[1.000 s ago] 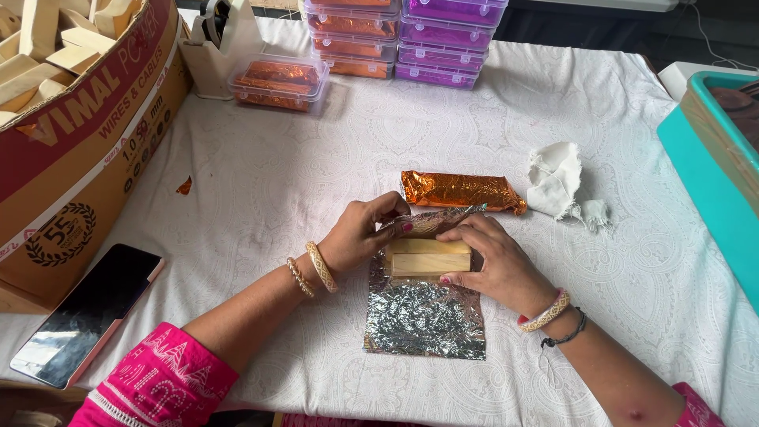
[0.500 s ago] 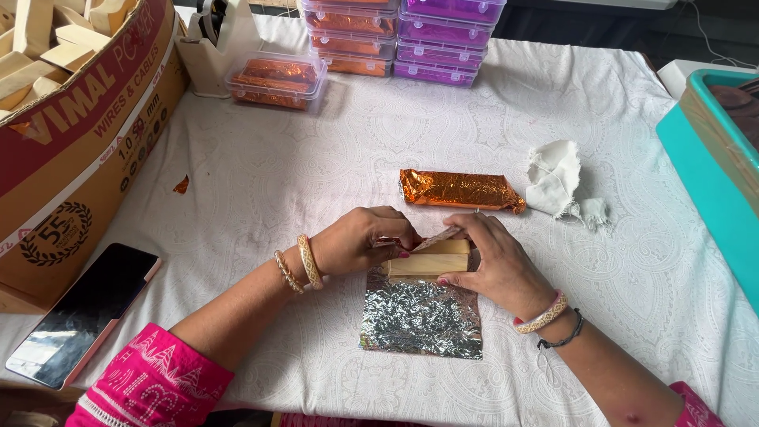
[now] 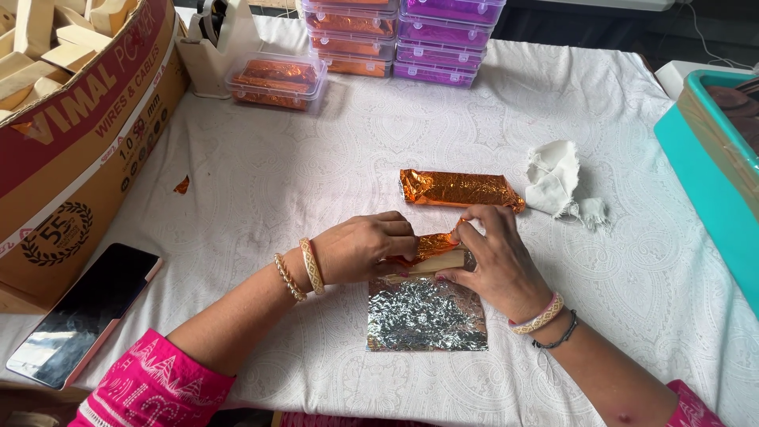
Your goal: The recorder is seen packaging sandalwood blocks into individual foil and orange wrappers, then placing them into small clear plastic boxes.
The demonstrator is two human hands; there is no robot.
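Note:
A pale wooden block (image 3: 436, 261) lies at the far edge of a foil sheet (image 3: 427, 315), silver side up, orange on its other face. My left hand (image 3: 365, 247) and my right hand (image 3: 492, 259) grip the block from both ends and fold the orange foil edge (image 3: 431, 243) over its top. A finished orange-wrapped bar (image 3: 458, 189) lies just beyond my hands on the white tablecloth (image 3: 316, 174).
A cardboard box of bare wooden blocks (image 3: 63, 119) stands at left, a phone (image 3: 83, 312) in front of it. Stacked clear boxes (image 3: 403, 35), a lone box of orange bars (image 3: 275, 79) and a tape dispenser (image 3: 213, 39) sit at the back. White cloth (image 3: 557, 182) and a teal tray (image 3: 704, 158) are at right.
The foil's far edge has come up over the block, showing its orange side. Both hands closed in on the block; the silver sheet shifted slightly toward me.

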